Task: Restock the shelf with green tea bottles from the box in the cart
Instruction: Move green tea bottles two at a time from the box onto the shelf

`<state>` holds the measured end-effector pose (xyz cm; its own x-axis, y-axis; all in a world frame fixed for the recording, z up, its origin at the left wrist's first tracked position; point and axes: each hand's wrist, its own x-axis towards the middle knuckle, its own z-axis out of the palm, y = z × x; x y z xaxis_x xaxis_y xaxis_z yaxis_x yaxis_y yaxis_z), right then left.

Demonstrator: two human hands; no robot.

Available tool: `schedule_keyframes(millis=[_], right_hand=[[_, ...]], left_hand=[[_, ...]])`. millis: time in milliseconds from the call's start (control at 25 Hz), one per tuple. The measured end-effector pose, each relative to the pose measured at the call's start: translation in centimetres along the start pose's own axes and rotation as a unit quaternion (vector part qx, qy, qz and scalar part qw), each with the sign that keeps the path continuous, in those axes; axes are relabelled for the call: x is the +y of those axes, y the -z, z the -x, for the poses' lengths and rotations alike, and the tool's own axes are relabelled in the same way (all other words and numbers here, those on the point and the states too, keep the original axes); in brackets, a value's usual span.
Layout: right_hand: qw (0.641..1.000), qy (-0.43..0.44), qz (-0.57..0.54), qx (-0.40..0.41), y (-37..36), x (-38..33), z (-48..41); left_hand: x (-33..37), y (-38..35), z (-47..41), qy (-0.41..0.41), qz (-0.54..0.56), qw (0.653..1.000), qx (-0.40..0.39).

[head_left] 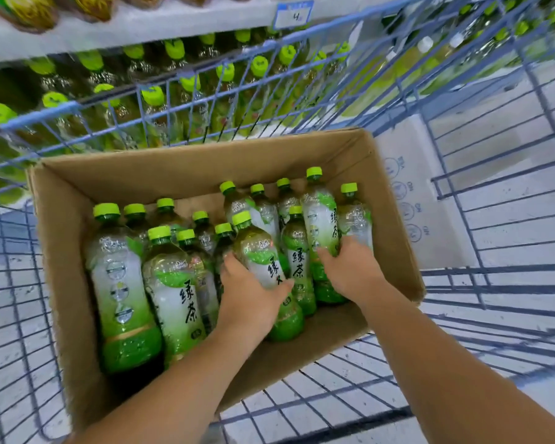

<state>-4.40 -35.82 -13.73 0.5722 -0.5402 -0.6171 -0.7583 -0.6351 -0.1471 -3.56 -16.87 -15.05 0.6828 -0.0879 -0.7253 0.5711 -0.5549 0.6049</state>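
Note:
An open cardboard box (68,200) sits in a blue wire cart (225,91) and holds several green tea bottles with lime caps. My left hand (249,296) is wrapped around one green tea bottle (260,251) near the box's middle. My right hand (350,267) grips the lower part of another green tea bottle (321,216), which stands higher than its neighbours at the right. Beyond the cart's far wall, the shelf (141,25) carries rows of the same bottles (154,97).
A flattened white carton (410,193) leans in the cart to the right of the box. A price tag (293,14) hangs on the shelf edge above. The cart's wire walls surround the box on the left, far and right sides.

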Motion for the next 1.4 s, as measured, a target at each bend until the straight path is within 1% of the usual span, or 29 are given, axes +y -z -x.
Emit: schedule_keyframes(millis=[80, 160, 320, 440, 560, 640, 760, 840, 880, 960, 1040, 1120, 1200, 1280, 1400], right_hand=[[0.998, -0.008, 0.059, 0.009, -0.1, -0.7, -0.7], [0.998, -0.013, 0.059, 0.008, 0.3, -1.1, -1.3], [1.0, -0.023, -0.011, -0.007, 0.9, -1.4, -1.8], [0.993, -0.039, -0.096, -0.06, -0.2, -1.9, -1.3], [0.973, -0.063, -0.208, -0.083, -1.7, -1.8, -0.7], [0.958, -0.065, -0.255, -0.117, -2.5, -1.6, -0.9], [0.938, -0.059, -0.308, -0.15, -2.8, -1.8, -0.7], [0.914, -0.067, -0.359, -0.175, -2.6, -1.8, -0.3], [0.909, -0.071, -0.37, -0.179, -2.3, -1.9, 0.1], [0.911, -0.058, -0.372, -0.167, -1.8, -2.1, 1.3], [0.932, -0.031, -0.33, -0.148, -1.5, -2.3, 2.9], [0.952, -0.008, -0.268, -0.15, -1.7, -3.3, 4.9], [0.959, 0.009, -0.24, -0.148, -2.4, -4.8, 7.0], [0.961, 0.031, -0.248, -0.122, -3.0, -6.3, 8.9], [0.958, 0.061, -0.267, -0.085, -3.3, -8.9, 11.8]], left_hand=[[0.4, -0.6, 0.1, 0.001, -0.034, 0.999, 0.011], [0.5, -0.7, 0.0, 0.001, -0.041, 0.999, 0.013], [0.1, 0.5, -0.3, -0.009, -0.013, 1.0, -0.01], [0.0, 2.0, -0.5, -0.014, 0.009, 0.999, -0.029], [-0.3, 2.9, -0.8, 0.011, 0.021, 0.999, -0.039], [-0.8, 3.2, -1.0, 0.038, 0.039, 0.997, -0.052], [-1.4, 4.1, -1.3, 0.087, 0.136, 0.982, -0.096], [-1.6, 5.4, -1.2, 0.095, 0.189, 0.969, -0.124], [-1.6, 6.1, -1.0, 0.091, 0.202, 0.966, -0.134], [-1.7, 7.6, -0.3, 0.07, 0.213, 0.961, -0.164], [-1.7, 8.8, 0.5, 0.049, 0.221, 0.957, -0.184], [-1.7, 10.1, 1.4, 0.038, 0.229, 0.959, -0.166], [-1.8, 11.6, 2.4, 0.02, 0.239, 0.96, -0.146], [-1.8, 13.5, 3.7, -0.006, 0.255, 0.959, -0.124], [-1.6, 17.2, 5.8, -0.064, 0.242, 0.963, -0.095]])
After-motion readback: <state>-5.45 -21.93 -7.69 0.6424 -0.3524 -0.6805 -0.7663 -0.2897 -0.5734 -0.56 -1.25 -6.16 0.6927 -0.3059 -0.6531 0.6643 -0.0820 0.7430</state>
